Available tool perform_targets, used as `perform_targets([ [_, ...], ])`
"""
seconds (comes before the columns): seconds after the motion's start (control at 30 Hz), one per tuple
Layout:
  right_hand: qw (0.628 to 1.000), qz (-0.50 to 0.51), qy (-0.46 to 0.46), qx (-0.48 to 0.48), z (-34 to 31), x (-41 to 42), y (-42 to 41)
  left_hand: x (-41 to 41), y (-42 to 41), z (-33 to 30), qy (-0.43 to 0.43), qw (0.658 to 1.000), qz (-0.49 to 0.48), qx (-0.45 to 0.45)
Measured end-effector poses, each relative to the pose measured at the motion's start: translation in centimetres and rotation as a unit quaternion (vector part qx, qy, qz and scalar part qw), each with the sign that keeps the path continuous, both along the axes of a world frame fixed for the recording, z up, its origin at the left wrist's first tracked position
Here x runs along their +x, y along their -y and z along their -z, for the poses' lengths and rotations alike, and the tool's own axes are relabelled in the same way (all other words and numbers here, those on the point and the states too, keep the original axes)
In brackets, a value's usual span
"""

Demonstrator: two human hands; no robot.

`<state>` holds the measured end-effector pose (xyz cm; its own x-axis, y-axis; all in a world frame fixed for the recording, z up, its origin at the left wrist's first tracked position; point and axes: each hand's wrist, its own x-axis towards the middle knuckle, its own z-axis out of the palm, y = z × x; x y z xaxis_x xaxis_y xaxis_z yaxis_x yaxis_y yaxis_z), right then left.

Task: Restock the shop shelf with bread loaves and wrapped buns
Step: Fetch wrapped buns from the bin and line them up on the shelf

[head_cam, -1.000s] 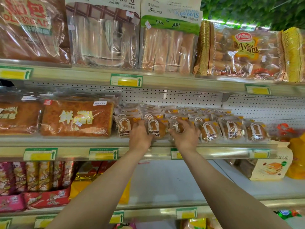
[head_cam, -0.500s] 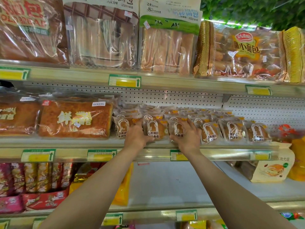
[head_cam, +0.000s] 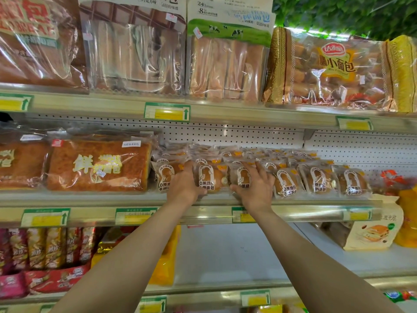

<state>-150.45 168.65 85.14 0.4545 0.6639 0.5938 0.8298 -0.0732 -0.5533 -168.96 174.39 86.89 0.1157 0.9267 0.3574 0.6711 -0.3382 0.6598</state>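
Note:
A row of small wrapped buns (head_cam: pixel 286 184) with white arch labels lines the front of the middle shelf (head_cam: pixel 90 197), with more packs stacked behind. My left hand (head_cam: pixel 184 185) holds the left edge of one front bun (head_cam: pixel 211 179), thumb curled under its lower edge. My right hand (head_cam: pixel 256 188) lies on the neighbouring bun (head_cam: pixel 240 177), fingers spread straight over its right side and thumb against its bottom corner. Two large bagged bread loaves (head_cam: pixel 97 166) stand to the left on the same shelf.
The top shelf holds big bags of sliced bread (head_cam: pixel 228 62) and small rolls (head_cam: pixel 331 68). Below, the lower shelf (head_cam: pixel 225 251) has snack packs (head_cam: pixel 45 249) at the left, a yellow pack (head_cam: pixel 167 256) and a white pouch (head_cam: pixel 372 231) at the right. Price tags line the shelf edges.
Both hands have drawn back a little toward the shelf's front edge while staying on the front buns. The right hand's fingers have spread wider.

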Motion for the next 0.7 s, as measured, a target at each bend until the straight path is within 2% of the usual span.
perform_targets([
  [0.2, 0.998, 0.055, 0.024, -0.020, -0.6, -1.1, -0.2, -0.1, 0.4, 0.1, -0.016, 1.000, -0.012, 0.014],
  [0.3, 0.997, 0.063, 0.033, -0.008, -0.3, -1.5, -0.2, -1.1, 0.7, 0.3, 0.004, 1.000, -0.014, 0.023],
  [0.43, 0.997, 0.070, 0.025, 0.006, 0.1, -1.7, -0.3, -3.1, 1.2, 0.8, 0.027, 0.994, -0.065, 0.081],
  [0.57, 0.997, 0.070, 0.014, 0.000, 0.2, -1.9, -0.4, -4.8, 0.8, 0.9, -0.056, 0.977, -0.147, 0.145],
  [0.7, 0.998, 0.062, -0.001, 0.009, 0.1, -2.2, -0.1, -5.6, 0.2, 0.5, -0.097, 0.976, -0.135, 0.140],
])
